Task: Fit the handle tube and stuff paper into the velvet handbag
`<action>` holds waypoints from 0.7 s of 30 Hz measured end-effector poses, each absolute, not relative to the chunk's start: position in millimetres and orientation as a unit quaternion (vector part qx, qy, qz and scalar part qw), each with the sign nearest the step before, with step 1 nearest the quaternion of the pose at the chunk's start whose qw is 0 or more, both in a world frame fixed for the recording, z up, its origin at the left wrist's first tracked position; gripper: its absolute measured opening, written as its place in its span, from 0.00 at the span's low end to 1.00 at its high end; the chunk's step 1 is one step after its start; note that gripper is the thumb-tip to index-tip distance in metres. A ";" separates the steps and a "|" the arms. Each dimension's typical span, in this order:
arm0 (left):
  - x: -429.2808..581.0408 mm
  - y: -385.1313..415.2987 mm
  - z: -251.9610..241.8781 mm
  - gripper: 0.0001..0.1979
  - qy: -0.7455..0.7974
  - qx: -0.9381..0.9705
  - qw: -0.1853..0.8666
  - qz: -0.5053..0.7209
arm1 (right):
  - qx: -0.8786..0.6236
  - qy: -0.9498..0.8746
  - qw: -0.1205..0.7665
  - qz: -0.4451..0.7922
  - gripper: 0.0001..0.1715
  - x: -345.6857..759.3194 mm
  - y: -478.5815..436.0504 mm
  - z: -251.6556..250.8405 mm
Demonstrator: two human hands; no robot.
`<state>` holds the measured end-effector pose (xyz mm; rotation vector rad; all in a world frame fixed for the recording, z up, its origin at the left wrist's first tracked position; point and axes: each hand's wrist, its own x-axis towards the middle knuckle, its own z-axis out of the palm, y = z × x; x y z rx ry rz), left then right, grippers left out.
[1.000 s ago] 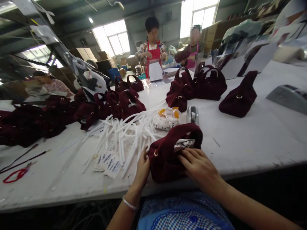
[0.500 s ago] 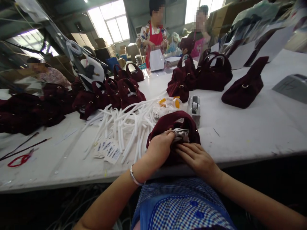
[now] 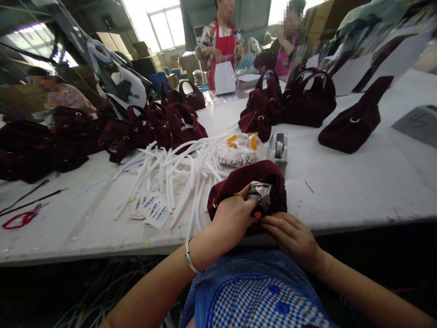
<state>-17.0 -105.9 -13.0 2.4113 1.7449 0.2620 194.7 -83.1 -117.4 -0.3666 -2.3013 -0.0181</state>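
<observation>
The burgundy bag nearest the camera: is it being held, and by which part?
Yes: the left hand holds the bag at its open mouth. The right hand touches its near side; whether it grips cannot be told.

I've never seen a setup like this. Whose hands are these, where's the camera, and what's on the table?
There's no robot arm here: these are a person's bare hands, seen from a camera worn on their head, looking forward and down. The left hand reaches into the opening of a dark red handbag, beside silvery filling. The right hand rests against its near side. On the white table lie loose white tubes, printed tags and a clear packet, with similar handbags beyond. Other people are around the table.
</observation>
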 end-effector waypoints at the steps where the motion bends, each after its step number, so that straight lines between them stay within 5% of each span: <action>1: -15.3 -105.8 -14.1 0.14 0.581 0.806 0.069 0.085 | -0.145 -0.908 0.393 -0.014 0.16 194.4 -82.8 -115.9; 11: -38.9 -112.2 -32.0 0.05 0.499 0.807 0.174 0.264 | -0.204 -0.910 0.362 0.021 0.24 196.2 -83.8 -100.3; 15: -45.6 -123.2 -24.7 0.06 0.417 0.848 0.234 0.226 | -0.217 -0.913 0.346 0.023 0.24 192.9 -87.8 -94.5; 21: -38.4 -119.0 -33.9 0.15 0.587 0.787 0.091 0.170 | -0.201 -0.927 0.314 -0.024 0.15 190.0 -95.7 -85.1</action>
